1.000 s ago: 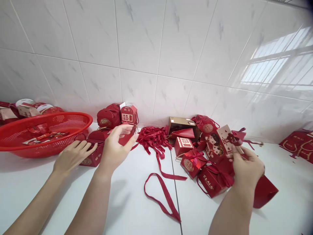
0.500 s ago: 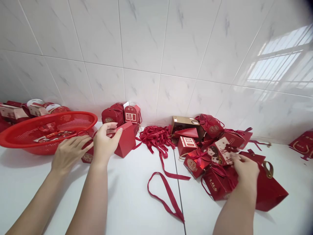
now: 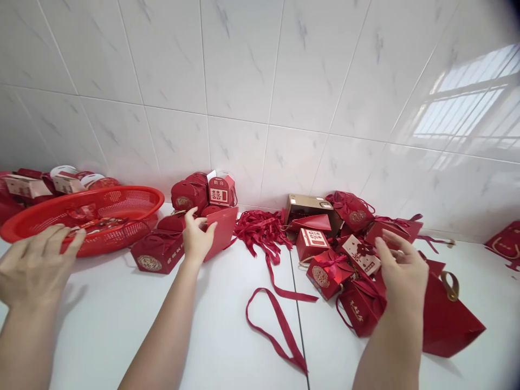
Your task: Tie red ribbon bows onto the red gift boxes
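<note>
My left hand (image 3: 197,238) is closed on the edge of a plain red folded box (image 3: 222,230), held tilted beside a red gift box with a gold seal (image 3: 156,252). My right hand (image 3: 402,271) is over a heap of red gift boxes, fingers curled. Its thumb and fingertips are at the edge of a small red-and-white printed box (image 3: 361,254). Under that wrist lies a red paper bag with a gold handle (image 3: 449,314). Another person's hand (image 3: 36,265) hovers open, palm down, at the far left in front of the red basket (image 3: 122,195).
A loose red ribbon loop (image 3: 276,325) lies on the white counter, with a ribbon pile (image 3: 260,225) behind it. A brown carton (image 3: 309,206) and domed red boxes (image 3: 199,192) stand against the tiled wall. More red boxes sit behind the basket (image 3: 28,187).
My left hand tilted the plain red box back. My right hand lowered and turned the printed box onto the heap. The other person's hand drew back from the sealed box toward the left.
</note>
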The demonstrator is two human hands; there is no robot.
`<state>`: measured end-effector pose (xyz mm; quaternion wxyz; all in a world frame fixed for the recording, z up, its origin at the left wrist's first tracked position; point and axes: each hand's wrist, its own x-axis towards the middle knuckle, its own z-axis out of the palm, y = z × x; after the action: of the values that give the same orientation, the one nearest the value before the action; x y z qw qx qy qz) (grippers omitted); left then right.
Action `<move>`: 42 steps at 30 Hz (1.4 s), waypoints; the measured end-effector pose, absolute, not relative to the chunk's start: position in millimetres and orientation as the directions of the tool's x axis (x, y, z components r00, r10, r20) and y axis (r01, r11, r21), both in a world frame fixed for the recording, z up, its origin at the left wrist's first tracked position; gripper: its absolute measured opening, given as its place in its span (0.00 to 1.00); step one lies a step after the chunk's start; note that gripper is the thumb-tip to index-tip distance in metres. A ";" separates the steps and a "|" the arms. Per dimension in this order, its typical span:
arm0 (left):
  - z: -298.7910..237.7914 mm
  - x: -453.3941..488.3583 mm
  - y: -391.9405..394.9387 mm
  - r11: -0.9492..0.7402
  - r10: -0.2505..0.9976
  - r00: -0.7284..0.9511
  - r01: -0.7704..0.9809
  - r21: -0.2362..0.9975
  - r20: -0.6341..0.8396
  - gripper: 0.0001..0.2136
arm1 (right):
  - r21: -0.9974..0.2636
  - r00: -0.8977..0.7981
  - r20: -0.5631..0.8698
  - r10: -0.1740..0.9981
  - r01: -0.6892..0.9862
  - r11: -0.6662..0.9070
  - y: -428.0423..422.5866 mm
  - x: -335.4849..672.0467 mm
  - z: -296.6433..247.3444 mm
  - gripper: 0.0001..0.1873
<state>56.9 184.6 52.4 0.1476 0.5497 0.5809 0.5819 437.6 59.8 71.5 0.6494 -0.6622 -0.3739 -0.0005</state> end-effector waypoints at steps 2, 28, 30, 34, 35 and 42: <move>63.7 75.3 171.6 -0.359 0.812 -0.282 0.448 0.819 0.510 0.28 | -0.871 0.636 0.488 0.598 0.403 0.282 64.8 410.5 78.1 0.26; 110.1 118.8 76.2 -0.779 0.622 0.217 0.073 0.623 0.752 0.08 | -0.826 0.323 0.540 0.777 0.023 0.564 49.0 286.6 76.7 0.13; 112.6 118.0 78.0 -0.715 0.699 0.189 0.193 0.672 0.690 0.06 | -0.854 0.313 0.467 0.827 -0.081 0.513 54.0 284.0 75.2 0.14; 112.7 119.4 85.2 -0.550 0.824 0.237 0.115 0.827 0.515 0.08 | -0.893 0.201 0.276 0.940 -0.309 0.328 69.7 278.4 66.5 0.21; 111.9 119.9 87.8 -0.483 0.854 0.264 0.079 0.872 0.449 0.09 | -0.902 0.170 0.231 0.958 -0.332 0.276 74.9 276.6 63.0 0.22; 108.6 99.6 109.5 -0.345 0.937 0.020 0.189 0.919 0.348 0.11 | -0.967 0.203 0.221 0.954 -0.083 0.241 131.8 270.3 8.5 0.28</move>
<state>99.6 109.5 108.6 0.3504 0.6223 0.4525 0.5341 270.3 131.8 8.5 0.6270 -0.4564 -0.4769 0.4136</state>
